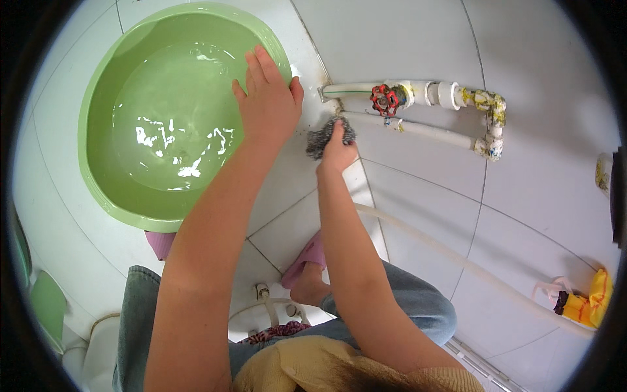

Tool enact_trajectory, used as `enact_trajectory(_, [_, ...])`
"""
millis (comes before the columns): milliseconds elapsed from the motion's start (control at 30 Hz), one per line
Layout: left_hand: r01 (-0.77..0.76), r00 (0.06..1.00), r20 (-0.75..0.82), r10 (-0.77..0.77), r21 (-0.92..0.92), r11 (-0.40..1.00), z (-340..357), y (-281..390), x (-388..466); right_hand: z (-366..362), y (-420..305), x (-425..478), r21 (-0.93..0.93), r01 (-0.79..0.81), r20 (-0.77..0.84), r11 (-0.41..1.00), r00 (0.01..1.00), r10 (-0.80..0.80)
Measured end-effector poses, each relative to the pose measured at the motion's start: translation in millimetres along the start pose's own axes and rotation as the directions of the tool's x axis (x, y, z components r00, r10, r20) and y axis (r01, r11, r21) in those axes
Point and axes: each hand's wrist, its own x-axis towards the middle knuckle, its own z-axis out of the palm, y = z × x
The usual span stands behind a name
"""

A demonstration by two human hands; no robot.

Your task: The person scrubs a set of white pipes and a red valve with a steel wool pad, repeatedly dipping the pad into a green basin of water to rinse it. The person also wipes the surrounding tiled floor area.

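Note:
A green plastic basin (85,147) holding water stands on the tiled floor to the left. On its right rim rests my left hand (269,103), fingers spread over the inner wall. My right hand (338,149) grips a grey scouring pad (323,138), which looks like wire mesh. That pad is against the floor tiles near the foot of the wall, just below the place where two white pipes (421,130) meet the wall corner. A red valve handwheel (385,100) sits on the upper pipe.
A pale hose (441,252) runs along the wall towards a yellow package (600,296) at the right. Pink slippers (306,259) are on my feet. Below, between my knees, is a floor fitting with a pipe (267,304). A green plastic item (48,306) lies at the lower left.

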Motion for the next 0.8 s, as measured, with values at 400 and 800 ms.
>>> enact_trajectory(400, [0.018,1.0,0.023,-0.019,0.02,1.0,-2.6,4.1,1.7,-66.0,-72.8,27.8,-0.191,0.303,-0.079,0.934,0.943,-0.322])
enact_trajectory(800, [-0.12,0.968,-0.222,0.116,-0.006,0.993,-12.8,17.2,-4.2,-79.7,-42.7,63.5,-0.122,0.572,0.03,0.811,0.819,-0.573])
